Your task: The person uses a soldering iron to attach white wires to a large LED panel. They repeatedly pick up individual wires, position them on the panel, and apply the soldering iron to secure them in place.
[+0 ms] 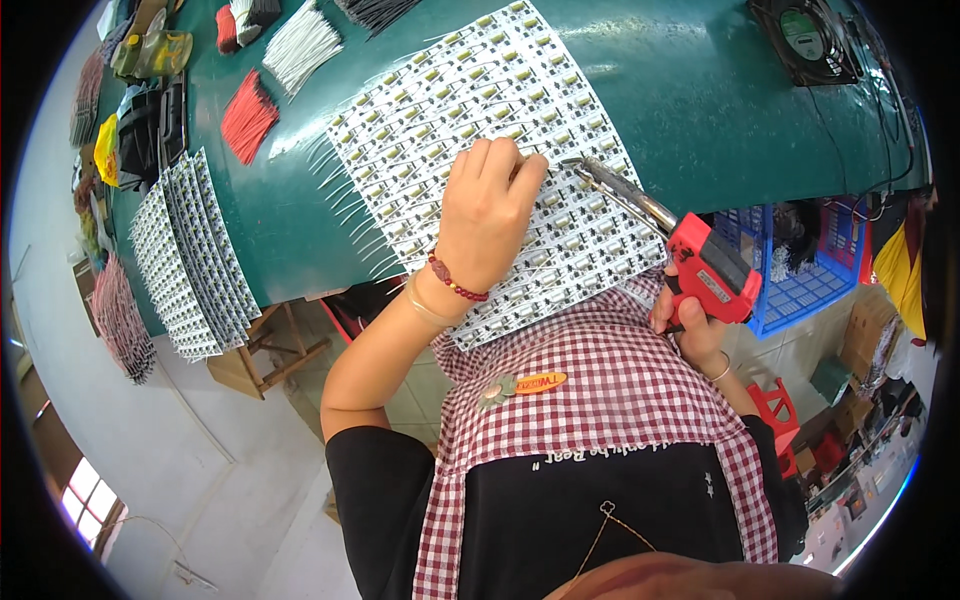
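Right hand (692,322): we hold the gun (708,270) by its red handle, fingers wrapped round.
Left hand (485,215): our fingers bunch narrow over the board (600,235); we cannot tell whether they pinch anything.
Tip (573,163): beside our left fingers, above the board; contact we cannot tell.
Board: on the green table (700,120), near edge over our apron (620,400).
Left side: red wires (250,117), white wires (302,47), board stack (195,260).
Right side: fan (805,38); blue crate (800,302) lower down.
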A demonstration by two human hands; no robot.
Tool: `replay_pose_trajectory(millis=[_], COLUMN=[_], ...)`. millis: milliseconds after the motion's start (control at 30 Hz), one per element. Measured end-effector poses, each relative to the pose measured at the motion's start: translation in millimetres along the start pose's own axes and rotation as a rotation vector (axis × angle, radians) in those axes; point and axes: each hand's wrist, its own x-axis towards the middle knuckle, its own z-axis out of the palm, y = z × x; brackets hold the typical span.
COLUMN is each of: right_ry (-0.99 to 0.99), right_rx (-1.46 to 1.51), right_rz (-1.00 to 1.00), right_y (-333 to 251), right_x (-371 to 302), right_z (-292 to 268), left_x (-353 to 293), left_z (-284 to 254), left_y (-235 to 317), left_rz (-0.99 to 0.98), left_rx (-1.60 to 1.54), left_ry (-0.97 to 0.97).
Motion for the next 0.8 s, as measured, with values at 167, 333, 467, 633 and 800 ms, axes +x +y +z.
replay_pose_trajectory(millis=[167, 333, 467, 633, 800], right_ry=[-0.017, -0.018, -0.09, -0.091, -0.064], right_rx=[-0.082, -0.102, -0.188, -0.288, -0.126], right_rz=[-0.024, -0.026, -0.01, -0.006, 0.024], right_y=[1.4, 3.2, 2.1, 7.4, 5.9], right_x=[-0.9, -2.0, -2.4, -6.6, -10.6], right_z=[0.6, 1.5, -2.5, -5.5, -4.4], left_x=[0.0, -0.6, -1.1, 0.1, -0.4], left_z=[-1.9, 0.0, 1.1, 1.1, 1.1], left_y=[-1.2, -1.1, -1.5, -1.4, -0.5], left_rz=[0.027, 0.033, 0.032, 0.038, 0.059], left_rx=[-0.02, -0.035, -0.054, -0.057, -0.012], left_ry=[-0.01, 0.005, 0.015, 0.014, -0.026])
